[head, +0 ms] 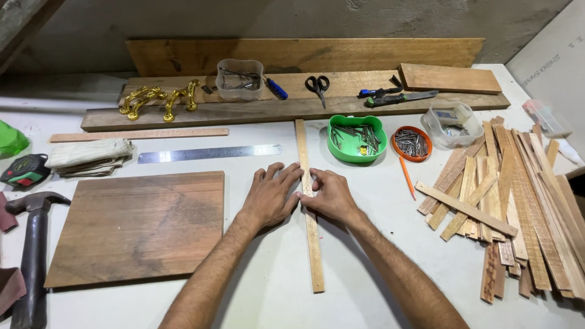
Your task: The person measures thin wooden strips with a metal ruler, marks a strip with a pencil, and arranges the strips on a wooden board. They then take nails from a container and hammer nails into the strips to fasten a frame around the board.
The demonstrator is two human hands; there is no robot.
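A long thin wooden strip [312, 244] lies lengthwise on the white table [268, 286], running from near the far boards toward me. My left hand [271, 196] rests flat just left of the strip, fingertips touching its edge. My right hand [329, 195] lies on the strip's right side, its fingers curled over the wood at mid-length. Both hands press on the strip from either side.
A brown wooden board [139, 225] lies at left, with a hammer [33, 256], a tape measure [24, 170] and a folded cloth [88, 157]. A steel ruler [208, 153], a green tub [357, 139], an orange nail lid [411, 143] and an orange pencil [407, 177] lie behind. Wooden slats [512, 201] pile at right.
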